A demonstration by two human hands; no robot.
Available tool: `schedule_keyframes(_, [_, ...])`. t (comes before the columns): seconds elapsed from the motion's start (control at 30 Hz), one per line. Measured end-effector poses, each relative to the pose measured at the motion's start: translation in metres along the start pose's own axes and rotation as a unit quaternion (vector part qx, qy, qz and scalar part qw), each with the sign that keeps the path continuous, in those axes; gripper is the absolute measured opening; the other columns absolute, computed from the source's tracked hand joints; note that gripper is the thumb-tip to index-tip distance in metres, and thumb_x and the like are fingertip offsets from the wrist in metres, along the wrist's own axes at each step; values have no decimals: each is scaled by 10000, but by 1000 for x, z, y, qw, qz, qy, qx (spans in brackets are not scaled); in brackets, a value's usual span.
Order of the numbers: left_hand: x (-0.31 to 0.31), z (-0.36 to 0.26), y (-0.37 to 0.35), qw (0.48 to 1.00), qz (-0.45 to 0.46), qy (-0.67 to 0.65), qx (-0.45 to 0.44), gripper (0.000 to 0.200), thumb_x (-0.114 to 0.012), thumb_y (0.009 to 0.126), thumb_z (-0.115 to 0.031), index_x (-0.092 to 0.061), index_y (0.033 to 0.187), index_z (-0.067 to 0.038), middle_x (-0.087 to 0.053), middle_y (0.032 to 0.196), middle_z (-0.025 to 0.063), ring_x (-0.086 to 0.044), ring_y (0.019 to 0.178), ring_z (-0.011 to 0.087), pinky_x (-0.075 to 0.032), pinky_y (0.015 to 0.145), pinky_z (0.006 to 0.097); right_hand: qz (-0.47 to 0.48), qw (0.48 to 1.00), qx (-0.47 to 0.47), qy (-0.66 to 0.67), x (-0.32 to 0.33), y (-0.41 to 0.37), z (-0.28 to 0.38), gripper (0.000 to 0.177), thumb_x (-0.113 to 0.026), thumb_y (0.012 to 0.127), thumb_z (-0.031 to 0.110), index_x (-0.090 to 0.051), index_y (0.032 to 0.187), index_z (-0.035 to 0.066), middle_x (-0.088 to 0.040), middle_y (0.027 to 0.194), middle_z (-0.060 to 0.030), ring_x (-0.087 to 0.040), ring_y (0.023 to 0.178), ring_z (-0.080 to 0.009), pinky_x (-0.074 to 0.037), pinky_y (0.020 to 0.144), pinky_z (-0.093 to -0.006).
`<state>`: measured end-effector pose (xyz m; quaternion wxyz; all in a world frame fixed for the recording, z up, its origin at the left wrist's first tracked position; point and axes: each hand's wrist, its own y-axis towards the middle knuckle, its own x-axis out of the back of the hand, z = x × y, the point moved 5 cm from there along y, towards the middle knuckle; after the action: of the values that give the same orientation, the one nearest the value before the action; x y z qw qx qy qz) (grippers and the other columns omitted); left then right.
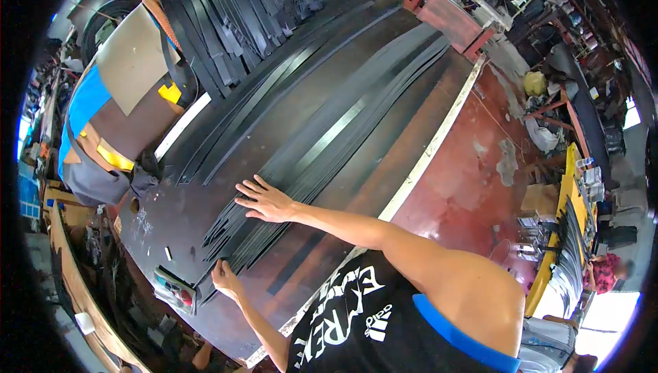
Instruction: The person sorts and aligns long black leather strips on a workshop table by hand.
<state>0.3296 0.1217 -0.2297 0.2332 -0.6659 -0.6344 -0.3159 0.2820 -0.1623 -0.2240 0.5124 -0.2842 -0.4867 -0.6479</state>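
Observation:
Long, thin black strips (pixel 329 129) lie side by side in a bundle along the dark tabletop. My right hand (pixel 266 203) rests flat on the bundle near its close end, fingers spread. Just below, my left hand (pixel 227 281) has thumb and fingers pinched at the tip of one black strip (pixel 208 278), which sticks out beyond the fanned ends. Beside the left hand sits a small device (pixel 175 291) with a grey casing and a red part.
Many wide black strips (pixel 240 9) hang over the table's far side, near brown and blue sheets (pixel 133 71). A pale edging (pixel 428 164) borders the table above a red floor (pixel 473 167). A yellow bench (pixel 558 225) and a person in pink (pixel 606 271) are at right.

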Motion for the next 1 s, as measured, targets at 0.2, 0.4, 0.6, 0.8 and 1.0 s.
schedule_keyframes(0.2, [-7, 4, -1, 997, 14, -70, 17, 263, -675, 891, -108, -699, 1095, 56, -711, 956, 159, -668, 817, 216, -525, 743, 330, 11, 1000, -14, 4, 4, 1, -5, 535, -519, 980, 430, -481, 1438, 155, -320, 1565, -152, -301, 1445, -328, -144, 1205, -549])
schedule_keyframes(0.4, [-7, -1, -4, 996, -12, -78, 29, 237, -680, 895, -105, -700, 1056, 67, -717, 930, 141, -654, 782, 200, -519, 727, 321, 5, 1000, -12, 12, 5, 1, -5, 543, -530, 976, 428, -476, 1439, 150, -324, 1559, -166, -309, 1438, -336, -146, 1205, -549])
schedule_keyframes(0.6, [-6, -9, 7, 997, 3, -22, 73, 244, -707, 865, -184, -697, 871, 60, -665, 714, 101, -578, 634, 172, -466, 615, 337, 16, 1000, -7, 6, 8, 1, -4, 544, -539, 971, 426, -483, 1432, 143, -329, 1554, -169, -316, 1433, -344, -163, 1200, -553])
schedule_keyframes(0.8, [-7, 8, 15, 993, 24, -64, 101, 257, -715, 834, -203, -696, 802, 51, -623, 638, 89, -520, 580, 160, -447, 589, 361, -13, 1000, 3, 8, 7, 0, -9, 517, -549, 961, 424, -534, 1381, 122, -358, 1533, -175, -340, 1417, -345, -176, 1193, -559])
schedule_keyframes(1.0, [-11, 26, 16, 988, 32, -80, 127, 247, -713, 823, -189, -711, 827, 58, -632, 646, 90, -538, 595, 168, -454, 602, 357, -3, 1000, 4, 11, 7, -1, -10, 519, -540, 965, 432, -531, 1388, 131, -365, 1533, -166, -334, 1423, -338, -176, 1196, -551])
